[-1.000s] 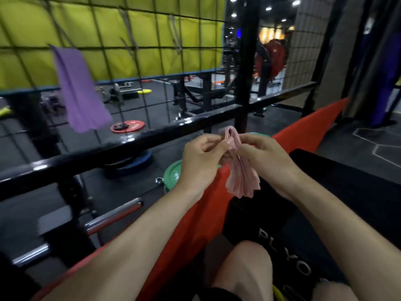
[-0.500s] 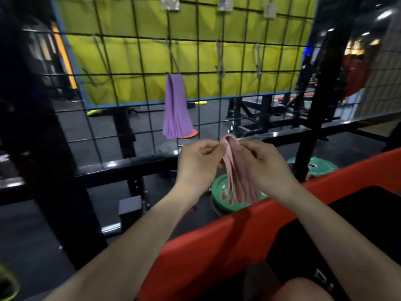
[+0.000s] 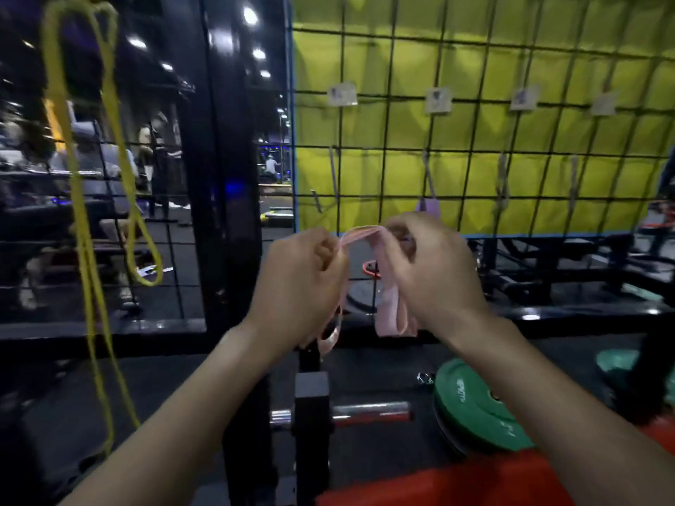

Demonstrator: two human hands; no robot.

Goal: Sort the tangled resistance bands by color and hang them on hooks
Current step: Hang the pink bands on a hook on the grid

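Both hands hold pink resistance bands (image 3: 390,308) in front of a black wire grid (image 3: 475,147). My left hand (image 3: 299,286) grips one end, with a loop hanging below it. My right hand (image 3: 434,272) grips the other side, and a pink bundle hangs down beside its palm. A short stretch of pink band spans between the two hands. A purple band (image 3: 428,207) hangs on the grid just above my right hand, mostly hidden by it. Long yellow bands (image 3: 91,213) hang at the left. Several metal hooks (image 3: 333,173) stick out of the grid.
A yellow padded wall sits behind the grid, with small white labels (image 3: 342,93) along one row. A thick black upright post (image 3: 222,177) stands left of the hands. Green weight plates (image 3: 478,407) and a barbell sleeve (image 3: 365,410) lie on the floor. An orange pad (image 3: 456,480) fills the bottom right.
The view has swung left and up, bringing the yellow bands into sight. My hands have moved apart and stretched the pink bands between them, up by the purple band.
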